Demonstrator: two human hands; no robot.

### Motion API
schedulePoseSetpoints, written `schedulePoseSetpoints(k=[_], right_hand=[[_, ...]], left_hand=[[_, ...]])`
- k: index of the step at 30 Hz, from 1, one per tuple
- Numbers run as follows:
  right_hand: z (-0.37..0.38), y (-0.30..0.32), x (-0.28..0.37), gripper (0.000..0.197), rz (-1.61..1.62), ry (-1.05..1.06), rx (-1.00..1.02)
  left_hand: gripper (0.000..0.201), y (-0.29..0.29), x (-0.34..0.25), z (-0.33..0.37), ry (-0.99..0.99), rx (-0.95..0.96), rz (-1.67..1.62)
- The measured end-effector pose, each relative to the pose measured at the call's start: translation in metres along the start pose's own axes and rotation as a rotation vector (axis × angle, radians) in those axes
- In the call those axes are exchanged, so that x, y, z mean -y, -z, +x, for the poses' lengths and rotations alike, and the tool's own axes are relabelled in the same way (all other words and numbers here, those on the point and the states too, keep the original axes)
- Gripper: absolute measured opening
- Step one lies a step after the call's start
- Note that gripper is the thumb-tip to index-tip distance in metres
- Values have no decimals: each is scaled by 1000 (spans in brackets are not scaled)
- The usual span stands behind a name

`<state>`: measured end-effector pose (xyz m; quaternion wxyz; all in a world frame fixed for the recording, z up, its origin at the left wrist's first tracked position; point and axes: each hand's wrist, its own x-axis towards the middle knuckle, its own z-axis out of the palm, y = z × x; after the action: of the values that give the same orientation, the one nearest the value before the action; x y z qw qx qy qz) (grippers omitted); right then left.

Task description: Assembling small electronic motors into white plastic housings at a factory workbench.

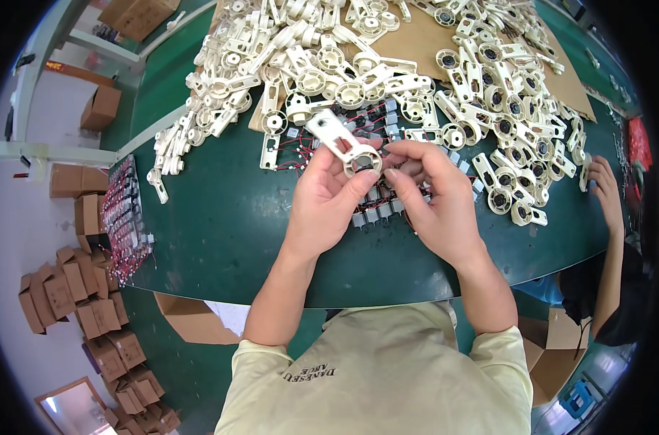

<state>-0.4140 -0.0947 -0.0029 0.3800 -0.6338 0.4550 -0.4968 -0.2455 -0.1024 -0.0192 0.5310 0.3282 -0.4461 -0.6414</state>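
Observation:
My left hand (328,192) grips a cream plastic housing (334,133), a flat slotted arm ending in a round ring, between thumb and fingers. The ring points toward me, and something dark shows inside it. Close beside the ring, my right hand (439,194) has its thumb and fingers drawn together; what they hold, if anything, is hidden. Beneath both hands lie small grey motors (373,214) with red and black wires, in rows on the green table (228,232).
Beyond my hands, a large heap of cream housings (293,43) covers cardboard. More housings with dark centres (514,130) lie at the right, near another person's hand (602,181). Wired motors (126,217) are stacked at the left edge. Cartons (86,283) stand on the floor.

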Motion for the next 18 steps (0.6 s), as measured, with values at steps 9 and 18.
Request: schedulePoseSetpoints(k=[9, 18], right_hand=[[-1, -1, -1, 26, -98, -17, 47], [6, 6, -10, 24, 507, -297, 53]], left_hand=[[29, 2, -3, -1, 177, 18, -12], [39, -6, 0, -4, 102, -25, 33]])
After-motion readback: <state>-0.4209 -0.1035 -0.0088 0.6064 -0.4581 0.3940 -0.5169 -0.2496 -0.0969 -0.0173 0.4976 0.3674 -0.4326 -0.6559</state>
